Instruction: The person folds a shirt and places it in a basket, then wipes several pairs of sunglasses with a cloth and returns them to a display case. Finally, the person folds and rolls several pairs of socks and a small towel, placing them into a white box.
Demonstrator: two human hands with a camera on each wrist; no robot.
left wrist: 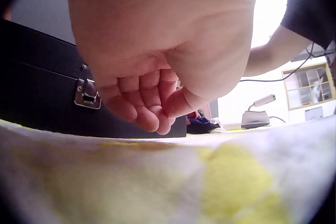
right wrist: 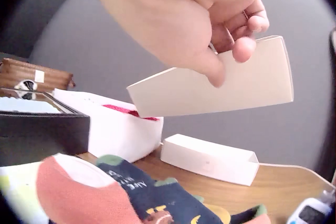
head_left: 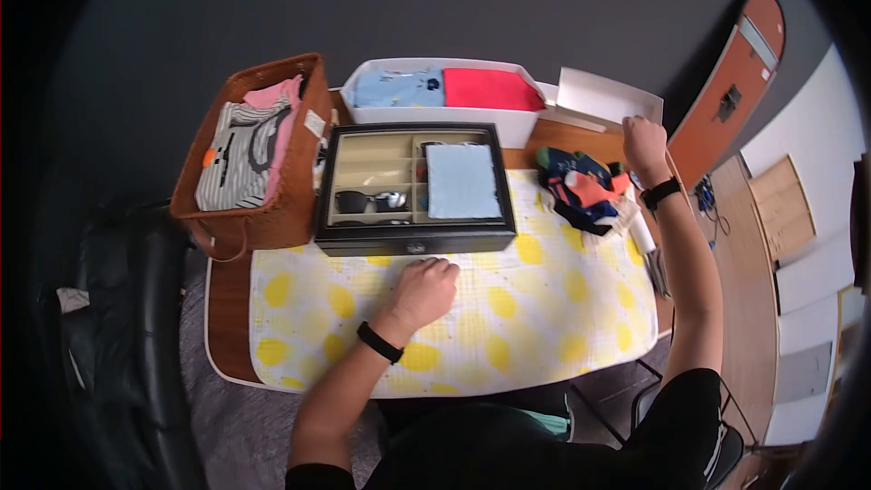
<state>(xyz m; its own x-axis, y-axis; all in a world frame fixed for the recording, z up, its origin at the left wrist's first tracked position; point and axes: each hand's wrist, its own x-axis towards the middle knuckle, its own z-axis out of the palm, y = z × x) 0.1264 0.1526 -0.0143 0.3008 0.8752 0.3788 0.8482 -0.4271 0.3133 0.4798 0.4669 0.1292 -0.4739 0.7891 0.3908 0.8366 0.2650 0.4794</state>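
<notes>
My right hand (head_left: pixel 645 147) grips the edge of a white open box (head_left: pixel 603 95) at the back right. In the right wrist view the thumb lies on the side of that box (right wrist: pixel 231 87), and the box is raised and tilted above the table. My left hand (head_left: pixel 424 293), fingers loosely curled and empty, is low over the yellow-patterned cloth (head_left: pixel 498 354), just in front of the black case (head_left: pixel 416 245). In the left wrist view that hand (left wrist: pixel 163 50) is beside the case's metal latch (left wrist: pixel 87 94).
Sunglasses (head_left: pixel 370 201) and a light blue cloth (head_left: pixel 462 181) show in the case. Around it are a brown basket (head_left: pixel 299 209) of clothes, a white bin (head_left: pixel 435 115) of folded fabric and a pile of socks (head_left: pixel 585 191). Another small white box (right wrist: pixel 207 160) lies behind the socks.
</notes>
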